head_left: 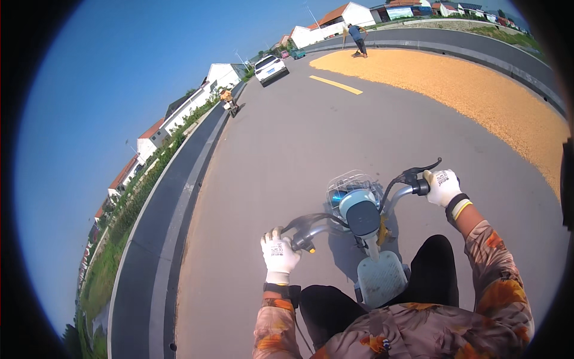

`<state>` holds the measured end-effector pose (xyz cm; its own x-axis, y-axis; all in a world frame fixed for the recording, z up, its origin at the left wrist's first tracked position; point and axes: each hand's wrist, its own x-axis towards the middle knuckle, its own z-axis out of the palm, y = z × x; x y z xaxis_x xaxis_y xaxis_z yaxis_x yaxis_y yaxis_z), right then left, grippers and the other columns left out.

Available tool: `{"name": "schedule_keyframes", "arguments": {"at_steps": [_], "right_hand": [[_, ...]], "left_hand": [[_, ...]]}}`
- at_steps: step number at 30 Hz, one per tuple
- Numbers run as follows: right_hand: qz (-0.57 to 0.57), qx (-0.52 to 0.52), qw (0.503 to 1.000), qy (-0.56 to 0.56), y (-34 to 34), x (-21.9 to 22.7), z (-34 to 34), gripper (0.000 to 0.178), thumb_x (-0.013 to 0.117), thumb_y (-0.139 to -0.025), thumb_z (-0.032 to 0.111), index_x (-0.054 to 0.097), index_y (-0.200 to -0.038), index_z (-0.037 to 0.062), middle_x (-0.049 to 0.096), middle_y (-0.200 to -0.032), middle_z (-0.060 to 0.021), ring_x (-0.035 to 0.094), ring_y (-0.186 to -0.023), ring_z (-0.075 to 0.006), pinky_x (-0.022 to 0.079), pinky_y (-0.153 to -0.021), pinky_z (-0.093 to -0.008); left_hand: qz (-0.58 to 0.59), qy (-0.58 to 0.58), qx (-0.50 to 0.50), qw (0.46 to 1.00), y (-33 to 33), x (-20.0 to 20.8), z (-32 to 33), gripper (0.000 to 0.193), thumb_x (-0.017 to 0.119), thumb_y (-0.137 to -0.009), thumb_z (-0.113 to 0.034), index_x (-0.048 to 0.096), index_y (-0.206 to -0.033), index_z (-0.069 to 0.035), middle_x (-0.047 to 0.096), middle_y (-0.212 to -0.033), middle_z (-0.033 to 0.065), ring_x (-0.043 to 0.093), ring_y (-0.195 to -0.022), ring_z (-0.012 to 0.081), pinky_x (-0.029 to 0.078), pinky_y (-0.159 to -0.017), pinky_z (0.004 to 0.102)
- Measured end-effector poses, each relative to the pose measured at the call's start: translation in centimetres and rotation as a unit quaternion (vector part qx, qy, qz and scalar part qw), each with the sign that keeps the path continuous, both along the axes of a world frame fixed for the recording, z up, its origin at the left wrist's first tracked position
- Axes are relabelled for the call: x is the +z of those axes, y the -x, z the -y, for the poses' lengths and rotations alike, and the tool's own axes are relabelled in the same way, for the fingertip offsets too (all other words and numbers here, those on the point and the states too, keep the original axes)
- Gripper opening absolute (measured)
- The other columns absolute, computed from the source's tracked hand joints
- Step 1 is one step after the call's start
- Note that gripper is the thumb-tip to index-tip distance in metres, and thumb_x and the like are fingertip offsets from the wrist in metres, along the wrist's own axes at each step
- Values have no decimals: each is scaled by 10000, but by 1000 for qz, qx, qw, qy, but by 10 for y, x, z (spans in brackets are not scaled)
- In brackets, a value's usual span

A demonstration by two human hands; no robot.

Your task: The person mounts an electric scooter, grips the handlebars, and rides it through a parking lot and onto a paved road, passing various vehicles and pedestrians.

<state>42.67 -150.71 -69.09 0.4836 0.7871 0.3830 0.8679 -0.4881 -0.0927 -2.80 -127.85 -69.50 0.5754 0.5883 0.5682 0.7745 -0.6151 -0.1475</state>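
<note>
I sit astride a pale electric scooter (372,239) with a dark display panel (363,218) between its handlebars. My left hand (279,256), in a white work glove, is closed around the left grip, beside a brake lever and a small yellow switch (311,250). Around the right grip my right hand (442,188) is closed too, gloved alike, with the right brake lever (426,166) reaching out ahead of it. A wire basket (353,183) is fixed at the front; what lies in it is hard to make out. The pale footboard (382,279) shows between my knees.
Grey road (281,149) stretches ahead. Golden grain (442,81) is spread along the right side, where a person (357,40) stands with a long tool. Ahead are a white car (271,68) and, farther left, a motorbike rider (228,103). A low kerb wall (156,251) runs along the left.
</note>
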Motion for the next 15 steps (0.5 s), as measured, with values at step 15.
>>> {"name": "schedule_keyframes", "arguments": {"at_steps": [15], "right_hand": [[-16, -34, 999, -26, 2, 8, 7, 266, 673, -789, 171, 703, -1049, 125, 770, -862, -153, 765, -868, -369, 564, -839, -478]], "left_hand": [[14, -37, -44, 998, -17, 15, -21, 248, 801, -698, -240, 788, -887, -80, 627, -1387, 138, 534, -1335, 377, 368, -1179, 536]]}}
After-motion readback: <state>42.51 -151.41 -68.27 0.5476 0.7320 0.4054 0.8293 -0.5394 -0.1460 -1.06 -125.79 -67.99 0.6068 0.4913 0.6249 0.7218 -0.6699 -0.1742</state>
